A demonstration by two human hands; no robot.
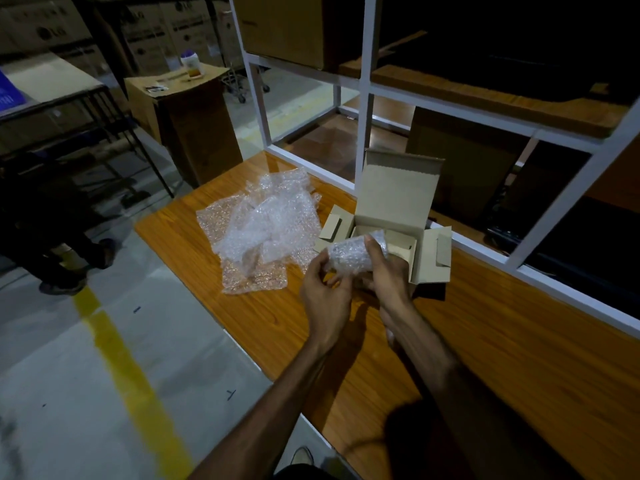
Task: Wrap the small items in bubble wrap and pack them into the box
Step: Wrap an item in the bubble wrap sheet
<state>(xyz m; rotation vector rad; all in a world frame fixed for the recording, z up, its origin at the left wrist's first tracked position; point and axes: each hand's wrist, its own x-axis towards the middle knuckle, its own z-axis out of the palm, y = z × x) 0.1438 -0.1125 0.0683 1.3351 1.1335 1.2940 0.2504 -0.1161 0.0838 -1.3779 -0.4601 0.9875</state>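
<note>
Wooden surface (485, 341) beside a white shelf frame (363, 98): loose bubble wrap (263, 226) lies at left, apart from the hands. Left hand (323, 292) pinches the near end of a wrapped bundle (349, 254); right hand (388, 271) grips its far side, just before the open box (398, 202).

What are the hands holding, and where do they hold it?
A small bubble-wrapped bundle: right hand grips its middle, left hand pinches its lower end.
</note>
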